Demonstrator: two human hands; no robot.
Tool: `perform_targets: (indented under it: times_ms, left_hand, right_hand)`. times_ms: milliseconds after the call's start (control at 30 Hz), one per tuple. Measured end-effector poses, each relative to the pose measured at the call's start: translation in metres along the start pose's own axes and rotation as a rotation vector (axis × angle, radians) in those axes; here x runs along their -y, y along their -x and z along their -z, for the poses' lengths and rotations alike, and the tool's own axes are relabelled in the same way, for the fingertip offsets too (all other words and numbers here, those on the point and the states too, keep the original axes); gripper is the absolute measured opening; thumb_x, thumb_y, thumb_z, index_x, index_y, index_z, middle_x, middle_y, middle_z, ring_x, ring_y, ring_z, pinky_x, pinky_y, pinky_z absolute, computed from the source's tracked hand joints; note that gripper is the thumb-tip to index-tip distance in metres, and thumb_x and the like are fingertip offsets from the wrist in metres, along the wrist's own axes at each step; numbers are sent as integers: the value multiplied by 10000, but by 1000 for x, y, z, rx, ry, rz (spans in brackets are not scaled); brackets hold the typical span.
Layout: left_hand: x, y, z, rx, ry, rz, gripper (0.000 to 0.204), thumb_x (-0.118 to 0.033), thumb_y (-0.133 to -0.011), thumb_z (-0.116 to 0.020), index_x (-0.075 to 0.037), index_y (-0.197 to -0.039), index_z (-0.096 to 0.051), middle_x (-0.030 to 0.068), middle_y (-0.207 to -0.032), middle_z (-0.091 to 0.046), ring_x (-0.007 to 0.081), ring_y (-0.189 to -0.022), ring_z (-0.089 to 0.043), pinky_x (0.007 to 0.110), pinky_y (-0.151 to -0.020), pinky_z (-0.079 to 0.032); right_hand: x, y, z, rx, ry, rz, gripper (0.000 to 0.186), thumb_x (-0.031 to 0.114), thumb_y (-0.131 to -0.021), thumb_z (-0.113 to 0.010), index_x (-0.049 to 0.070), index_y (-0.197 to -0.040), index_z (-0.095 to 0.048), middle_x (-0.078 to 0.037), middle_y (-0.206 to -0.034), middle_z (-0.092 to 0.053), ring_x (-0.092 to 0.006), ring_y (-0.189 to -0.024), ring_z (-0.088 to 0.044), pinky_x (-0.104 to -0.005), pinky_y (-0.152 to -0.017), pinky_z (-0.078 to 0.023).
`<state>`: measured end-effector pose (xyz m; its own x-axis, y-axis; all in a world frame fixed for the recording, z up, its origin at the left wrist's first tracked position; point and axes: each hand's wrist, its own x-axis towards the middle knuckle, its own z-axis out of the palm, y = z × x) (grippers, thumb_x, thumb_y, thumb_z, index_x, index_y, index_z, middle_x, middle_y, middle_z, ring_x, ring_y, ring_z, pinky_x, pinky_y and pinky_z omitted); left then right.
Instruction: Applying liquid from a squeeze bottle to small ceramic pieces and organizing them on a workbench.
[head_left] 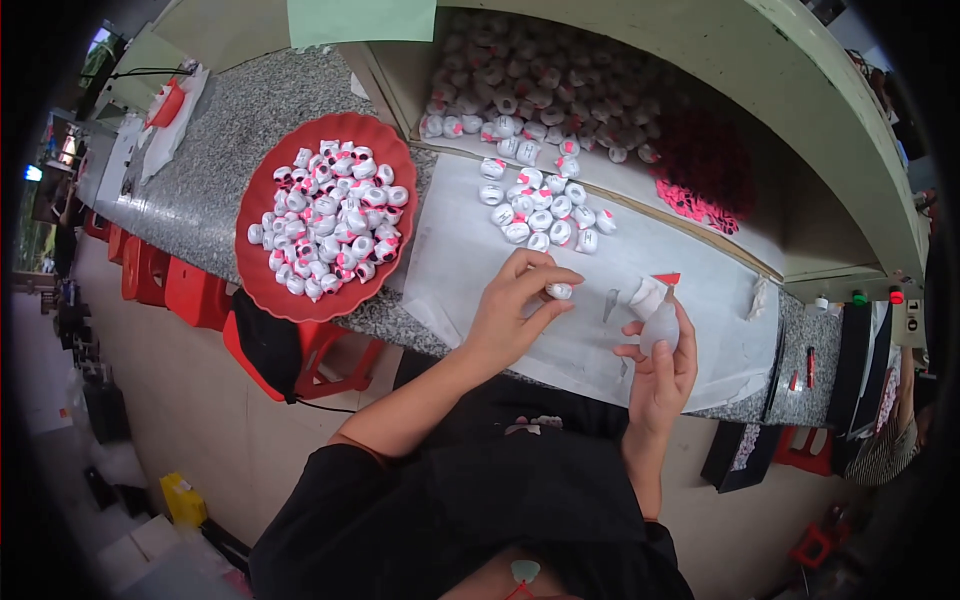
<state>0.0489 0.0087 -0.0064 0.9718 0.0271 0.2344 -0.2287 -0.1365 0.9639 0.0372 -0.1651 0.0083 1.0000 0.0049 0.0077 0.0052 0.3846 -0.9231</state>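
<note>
My left hand [513, 305] pinches a small white rounded piece [559, 291] between thumb and fingers, above the white paper sheet [455, 250]. In my right hand [665, 375] is a translucent squeeze bottle [661, 328], its narrow nozzle pointing away from me. The nozzle tip and the white piece are apart. Just beyond the bottle lie a white roll-shaped thing [645, 296] and a red pointed scrap [667, 278]. Past my left hand, several white pieces with pink marks [541, 219] sit in a loose group on the paper.
A red scalloped bowl [250, 215] heaped with white, pink and black pieces stands left on the speckled counter [225, 120]. Under the shelf [800, 90] lie piles of white pieces [520, 95] and pink pieces [700, 205]. Red stools [197, 292] stand below. Another person's striped sleeve [885, 455] shows far right.
</note>
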Motion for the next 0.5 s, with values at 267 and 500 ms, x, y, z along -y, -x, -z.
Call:
perform_targets:
  times_ms: [267,500]
  left_hand:
    - [-7,6,-9,107,639,281,273,32,-750,-548,9,-1020,-518,82,-1038,-489,129,-908,-507,266,-787,-439]
    - [-11,10,-19,125,770,295,346,-13,-764,-550,29,-1085,-430,126,-1013,-526,165,-935,-525,335,-825,-448]
  right_hand:
    - [27,-2,-12,-334,-364,206,290,34,-696,-559,26,-934,-394,-112,-883,-431,-153,-699,-473,-213,-593,-416]
    - [26,7,-14,-127,195,748,473,201,-586,-764,55,-871,-416,-59,-787,-437,-148,-578,-472,-256,-497,-440]
